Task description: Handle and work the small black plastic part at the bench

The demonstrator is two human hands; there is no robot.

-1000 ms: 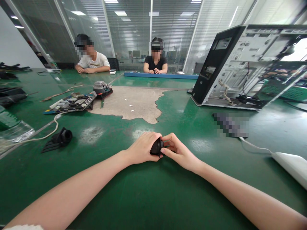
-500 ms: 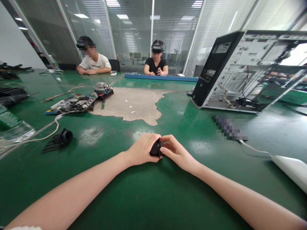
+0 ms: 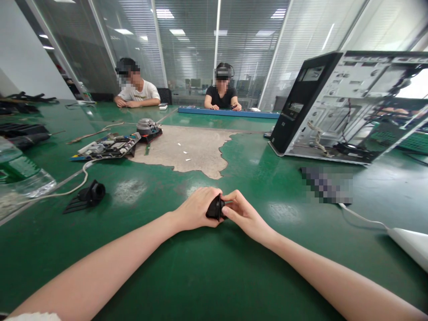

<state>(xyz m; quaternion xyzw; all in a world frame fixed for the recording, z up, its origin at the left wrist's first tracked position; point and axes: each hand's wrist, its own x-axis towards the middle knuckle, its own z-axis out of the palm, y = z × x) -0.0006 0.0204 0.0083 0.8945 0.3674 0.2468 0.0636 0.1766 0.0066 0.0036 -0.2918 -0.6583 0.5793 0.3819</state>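
Observation:
Both hands meet over the green tabletop around a small black plastic piece (image 3: 214,208) with a raised thin flange. My left hand (image 3: 199,206) is wrapped round it from the left, its far fingers hidden behind the piece. From the right, my right hand (image 3: 243,210) pinches the flanged end between thumb and fingers. What the fingertips cover there is hidden. To the left lies a black part (image 3: 89,195) with a round ring and flat slats, apart from both hands.
An open computer case (image 3: 301,107) stands at the right, near a blurred phone-like object (image 3: 323,185) on a white cable. At the left are a circuit board (image 3: 112,146), a cooler (image 3: 149,129) and a plastic bottle (image 3: 25,171). Two people sit across the table.
The view has shifted slightly, so the table things sit a little further right and lower. Both hands keep their hold, and the black piece appears slightly turned, with more of its flanged end showing.

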